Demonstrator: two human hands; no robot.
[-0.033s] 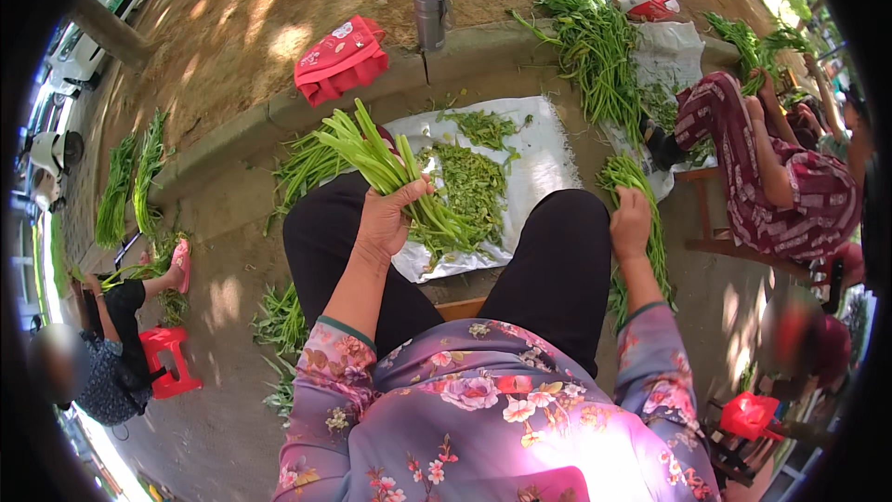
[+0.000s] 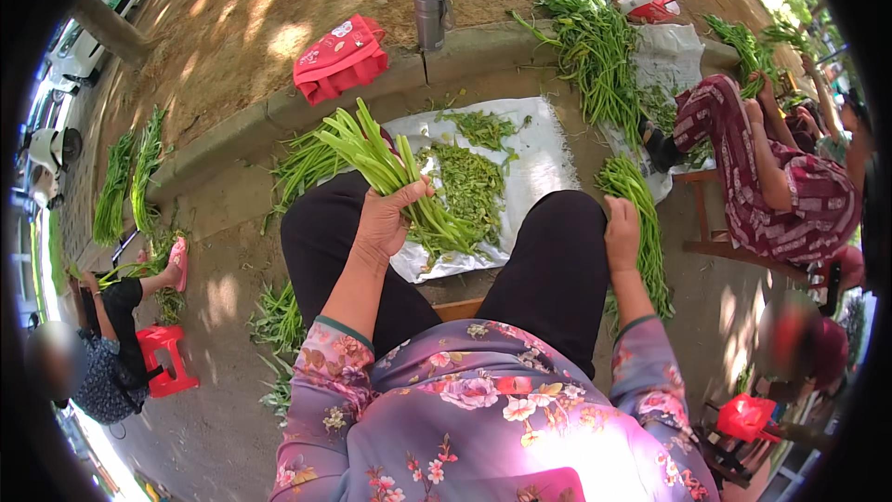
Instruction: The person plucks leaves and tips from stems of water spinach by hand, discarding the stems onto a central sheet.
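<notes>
My left hand (image 2: 384, 219) is closed round a bunch of green leafy-vegetable stalks (image 2: 379, 160), holding it tilted above my lap. The pale stem ends point up and to the left, and the other end hangs over a heap of loose leaves (image 2: 472, 188) on a white woven sheet (image 2: 539, 153). My right hand (image 2: 622, 234) is beside my right knee with its fingers loosely stretched and nothing visible in them. Just right of it lies a long pile of green stalks (image 2: 641, 214) on the ground. More stalks (image 2: 311, 165) lie left of the sheet.
A kerb (image 2: 223, 144) runs behind the sheet, with a red bag (image 2: 339, 60) and a grey flask (image 2: 428, 9) by it. Big bundles of greens (image 2: 595, 56) lie at back right. People sit on both sides, one near a red stool (image 2: 169, 361). Greens (image 2: 279, 316) lie at my left.
My right hand has shifted slightly left and nearer to me, off the stalk pile toward my knee. My left hand and its bunch stay in place.
</notes>
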